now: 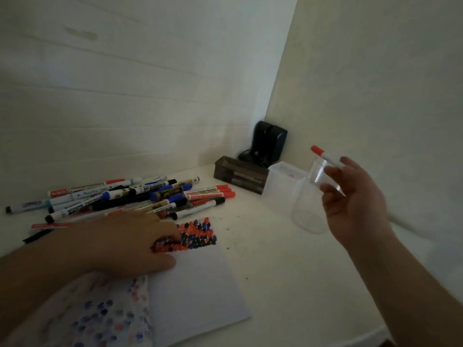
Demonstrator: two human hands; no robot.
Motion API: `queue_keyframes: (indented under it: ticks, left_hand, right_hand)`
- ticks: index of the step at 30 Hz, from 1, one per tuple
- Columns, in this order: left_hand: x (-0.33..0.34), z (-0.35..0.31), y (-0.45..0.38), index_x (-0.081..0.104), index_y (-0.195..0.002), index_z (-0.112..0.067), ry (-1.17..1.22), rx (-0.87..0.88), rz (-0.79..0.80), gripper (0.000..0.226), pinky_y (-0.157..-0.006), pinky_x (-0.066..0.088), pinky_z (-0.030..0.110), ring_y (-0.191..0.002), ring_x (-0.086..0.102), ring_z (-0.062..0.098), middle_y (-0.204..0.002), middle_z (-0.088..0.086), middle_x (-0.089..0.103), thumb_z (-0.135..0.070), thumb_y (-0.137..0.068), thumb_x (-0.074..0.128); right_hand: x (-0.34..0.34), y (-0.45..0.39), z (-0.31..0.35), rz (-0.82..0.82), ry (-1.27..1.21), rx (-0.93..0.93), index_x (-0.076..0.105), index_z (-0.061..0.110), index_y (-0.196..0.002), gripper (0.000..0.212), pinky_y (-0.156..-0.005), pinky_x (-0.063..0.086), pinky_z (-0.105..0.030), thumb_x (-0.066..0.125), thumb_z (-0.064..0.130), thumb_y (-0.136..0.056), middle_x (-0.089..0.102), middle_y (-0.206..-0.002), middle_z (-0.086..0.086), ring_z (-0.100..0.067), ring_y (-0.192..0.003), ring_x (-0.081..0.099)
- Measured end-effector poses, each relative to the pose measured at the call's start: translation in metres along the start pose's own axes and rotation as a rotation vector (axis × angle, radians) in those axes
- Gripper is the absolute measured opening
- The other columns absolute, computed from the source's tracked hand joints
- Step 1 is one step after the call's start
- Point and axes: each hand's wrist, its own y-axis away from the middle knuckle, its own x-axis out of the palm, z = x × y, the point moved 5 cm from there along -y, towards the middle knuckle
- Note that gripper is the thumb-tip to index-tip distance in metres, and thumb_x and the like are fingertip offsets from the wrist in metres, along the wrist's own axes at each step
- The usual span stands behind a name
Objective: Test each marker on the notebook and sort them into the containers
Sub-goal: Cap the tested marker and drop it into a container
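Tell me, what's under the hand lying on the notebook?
The left hand rests on the notebook, over some red, blue and black test marks. What lies beneath the palm is covered.

the pile of markers (125, 196) lies at left centre, just behind the notebook (195, 284). two containers (278, 186) stand right of centre, a box (238, 175) behind them.

Dim corner of a pale room

Two off-white walls (150, 83) meet behind a white tabletop (288, 271); a dark device (270, 144) stands in the corner.
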Motion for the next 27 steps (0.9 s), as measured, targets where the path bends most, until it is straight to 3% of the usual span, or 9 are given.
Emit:
queue_keyframes:
  ticks: [3,5,10,13,16,19,21,23,27]
  left_hand:
    - [-0.014,-0.016,-0.013,0.047,-0.118,-0.047,-0.035,-0.007,0.016,0.029,-0.085,0.045,0.027,-0.098,0.053,0.004,-0.112,-0.017,0.054,-0.067,-0.096,0.046]
    - [-0.019,-0.024,-0.031,0.052,-0.104,-0.040,-0.020,-0.005,-0.063,0.025,-0.078,0.048,0.026,-0.089,0.055,0.003,-0.099,-0.014,0.056,-0.063,-0.097,0.048]
    - [-0.015,-0.015,-0.063,0.057,-0.094,-0.041,0.140,-0.051,-0.455,0.013,-0.076,0.056,0.027,-0.079,0.057,0.001,-0.095,-0.017,0.062,-0.051,-0.100,0.050]
    - [-0.010,-0.005,-0.070,0.055,-0.094,-0.045,0.201,-0.070,-0.584,0.006,-0.080,0.055,0.028,-0.086,0.056,0.002,-0.104,-0.015,0.063,-0.041,-0.099,0.054]
    - [-0.009,-0.006,-0.072,0.059,-0.117,-0.044,0.240,-0.071,-0.590,0.019,-0.090,0.053,0.028,-0.103,0.055,0.007,-0.124,-0.011,0.059,-0.041,-0.098,0.057]
    - [-0.008,-0.010,-0.072,0.058,-0.128,-0.041,0.178,-0.094,-0.599,0.029,-0.091,0.052,0.028,-0.111,0.053,0.009,-0.132,-0.010,0.055,-0.047,-0.101,0.050]
    - [-0.007,-0.012,-0.071,0.062,-0.127,-0.041,0.142,-0.093,-0.605,0.030,-0.089,0.053,0.030,-0.108,0.053,0.011,-0.128,-0.009,0.055,-0.049,-0.103,0.046]
    - [-0.007,-0.010,-0.070,0.063,-0.120,-0.041,0.174,-0.107,-0.618,0.024,-0.084,0.051,0.030,-0.102,0.052,0.011,-0.120,-0.009,0.056,-0.046,-0.102,0.048]
    - [-0.009,-0.001,-0.065,0.053,-0.100,-0.037,0.430,-0.126,-0.698,0.022,-0.071,0.042,0.029,-0.087,0.050,0.011,-0.099,-0.010,0.054,-0.018,-0.091,0.058]
  right_hand:
    - [-0.013,-0.005,0.016,-0.106,-0.006,-0.040,0.064,0.020,-0.126,0.034,-0.058,0.049,-0.022,0.066,0.016,-0.092,0.078,-0.105,-0.001,-0.022,-0.072,0.068]
    - [-0.015,-0.010,0.013,-0.122,-0.020,-0.012,0.064,0.019,-0.124,0.031,-0.059,0.052,-0.023,0.067,0.019,-0.093,0.078,-0.112,-0.002,-0.026,-0.079,0.071]
    - [-0.011,-0.015,0.010,-0.151,-0.034,-0.030,0.066,0.016,-0.118,0.025,-0.063,0.053,-0.026,0.068,0.015,-0.093,0.077,-0.115,-0.009,-0.025,-0.073,0.071]
    - [-0.007,-0.011,0.012,-0.128,0.073,-0.102,0.062,0.021,-0.125,0.040,-0.066,0.051,-0.028,0.062,0.003,-0.089,0.076,-0.093,-0.010,-0.022,-0.066,0.065]
    - [0.013,0.006,-0.005,0.055,0.407,-0.164,0.065,0.018,-0.113,0.034,-0.057,0.046,-0.030,0.058,-0.005,-0.089,0.066,-0.075,-0.010,-0.019,-0.057,0.058]
    - [0.050,0.023,-0.057,0.403,0.795,-0.077,0.068,0.024,-0.107,0.025,-0.062,0.051,-0.031,0.064,0.003,-0.095,0.068,-0.079,-0.002,-0.016,-0.062,0.063]
    - [0.074,0.025,-0.097,0.608,1.047,-0.053,0.068,0.036,-0.109,0.021,-0.071,0.055,-0.028,0.066,0.018,-0.097,0.068,-0.093,0.009,-0.008,-0.075,0.066]
    - [0.097,0.019,-0.127,0.757,1.301,-0.182,0.065,0.043,-0.117,0.022,-0.084,0.051,-0.025,0.064,0.030,-0.099,0.061,-0.110,0.017,-0.004,-0.092,0.060]
    - [0.136,-0.001,-0.161,0.871,1.528,-0.288,0.062,0.040,-0.125,0.029,-0.092,0.045,-0.031,0.065,0.040,-0.096,0.050,-0.124,0.008,-0.013,-0.107,0.050]
